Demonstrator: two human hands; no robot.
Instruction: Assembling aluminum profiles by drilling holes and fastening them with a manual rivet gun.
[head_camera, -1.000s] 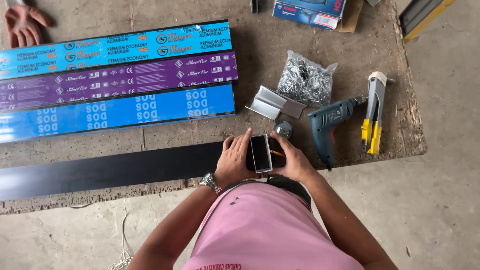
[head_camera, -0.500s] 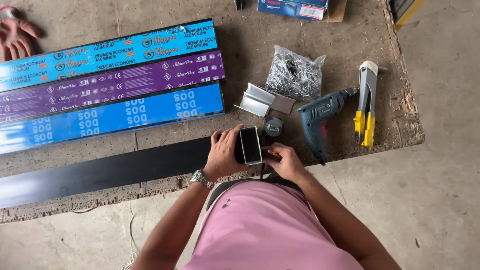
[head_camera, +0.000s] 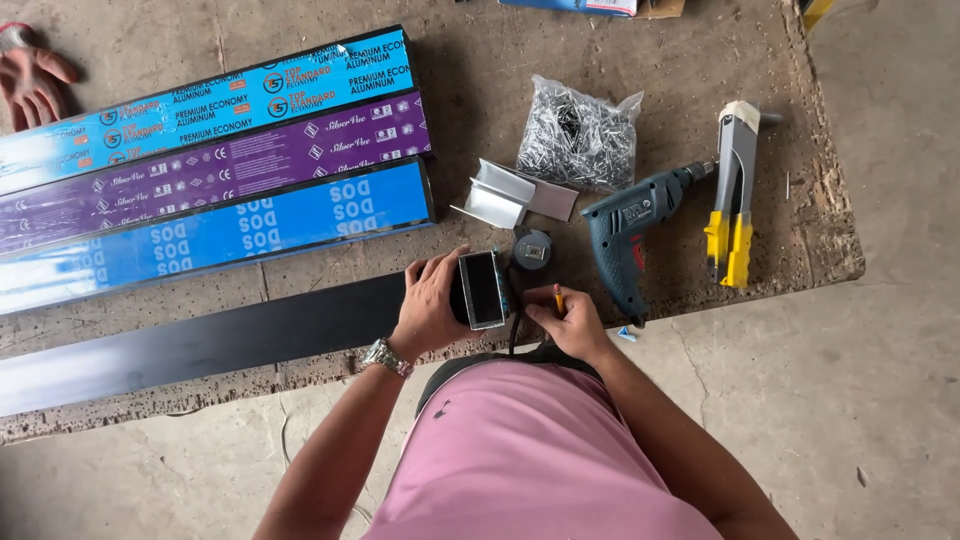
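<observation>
Long black rectangular tube, open hollow end beside left hand gripping it, right hand closed on pencil

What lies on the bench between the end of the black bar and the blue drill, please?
In the head view, a small round tape measure sits between black bar and drill; the right hand is just below.
</observation>
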